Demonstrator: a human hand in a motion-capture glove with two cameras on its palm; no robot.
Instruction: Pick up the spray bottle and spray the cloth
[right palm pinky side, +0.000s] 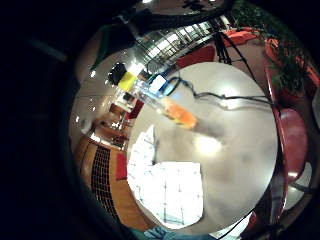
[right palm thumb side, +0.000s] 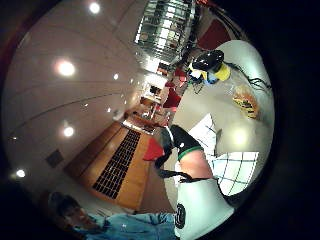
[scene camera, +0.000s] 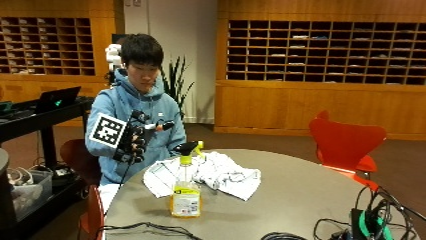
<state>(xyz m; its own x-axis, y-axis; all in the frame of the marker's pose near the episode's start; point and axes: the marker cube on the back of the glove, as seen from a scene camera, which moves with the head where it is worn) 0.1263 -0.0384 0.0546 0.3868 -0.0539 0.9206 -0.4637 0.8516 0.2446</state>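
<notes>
1. I sit at a round grey counter (scene camera: 299, 200), my gloved right hand (scene camera: 136, 140) raised at chest height above its near edge, touching nothing.
2. That hand is released: its fingers hang loosely curled and grasp nothing.
3. The spray bottle (scene camera: 185, 187) stands upright on the counter in front of me, apart from my hand, with a black trigger head, a yellow label and orange liquid inside.
4. The white checked cloth (scene camera: 206, 175) lies crumpled on the counter just behind the bottle, nearer to me.
5. In the little finger side palm view, the bottle (right palm pinky side: 170, 107) and the cloth (right palm pinky side: 167, 190) lie well below my palm.
6. Black cables (scene camera: 153, 231) trail along the counter's front edge, and a red chair (scene camera: 346, 145) stands beside the counter.
</notes>
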